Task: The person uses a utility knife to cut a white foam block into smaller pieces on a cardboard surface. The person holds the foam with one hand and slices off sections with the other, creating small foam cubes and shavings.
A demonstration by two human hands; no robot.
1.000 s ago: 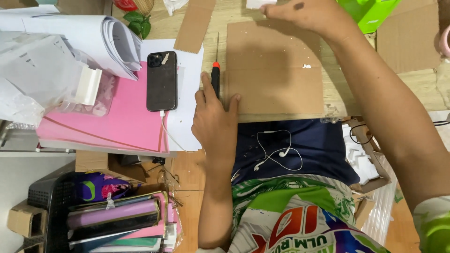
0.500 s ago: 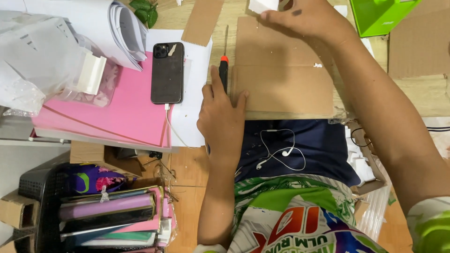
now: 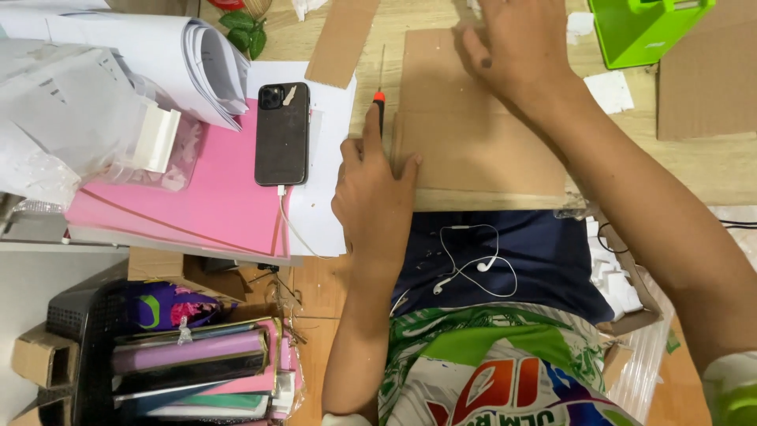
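Pink sheets [image 3: 213,197] at far left on the tabletop [image 3: 733,170], under rolled white paper [image 3: 158,55] and a black phone [image 3: 282,134] with a white cable plugged in. Just right of the phone, white paper, then a screwdriver [image 3: 379,106] with red-and-black handle and thin shaft pointing away. Left hand [image 3: 374,189] flat beside it, fingers spread, index finger along the screwdriver handle, thumb pressing the left edge of the brown cardboard sheet [image 3: 473,134]. Plain, flat, rectangular cardboard, unprinted, lying at the near edge of the wooden tabletop, directly ahead of the body. Right hand [image 3: 520,47] spread open, palm down on the cardboard's far right corner, gripping nothing. Further right, white foam scraps [image 3: 609,91], a bright green plastic box [image 3: 646,28], another cardboard piece [image 3: 710,79]. White earphones [image 3: 473,268] on the dark lap below.
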